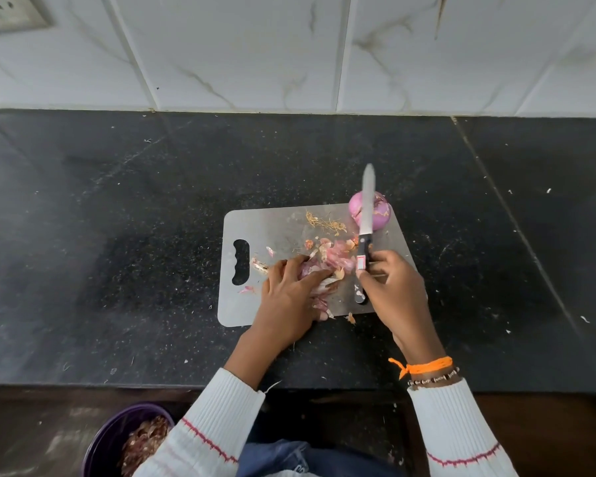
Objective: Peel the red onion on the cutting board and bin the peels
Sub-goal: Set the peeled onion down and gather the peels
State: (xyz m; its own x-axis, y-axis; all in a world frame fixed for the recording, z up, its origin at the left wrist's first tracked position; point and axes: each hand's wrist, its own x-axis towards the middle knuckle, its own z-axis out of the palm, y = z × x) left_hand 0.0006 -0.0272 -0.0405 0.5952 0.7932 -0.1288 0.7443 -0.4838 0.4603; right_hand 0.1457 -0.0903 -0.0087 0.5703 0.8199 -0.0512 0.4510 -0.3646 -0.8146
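Note:
A peeled red onion (381,210) sits at the far right corner of the grey cutting board (265,228). Pink and brown peels (338,254) lie heaped in the board's middle, with a tuft of dry roots (326,223) behind them. My left hand (291,297) lies over the near part of the heap, fingers curled around some peels. My right hand (391,287) grips the black handle of a knife (367,215), whose blade points away from me and crosses in front of the onion.
A purple bin (117,438) holding dry peels stands on the floor at the lower left, below the counter's front edge. The black stone counter (117,218) carries small scraps around the board. A tiled wall (289,46) backs the counter.

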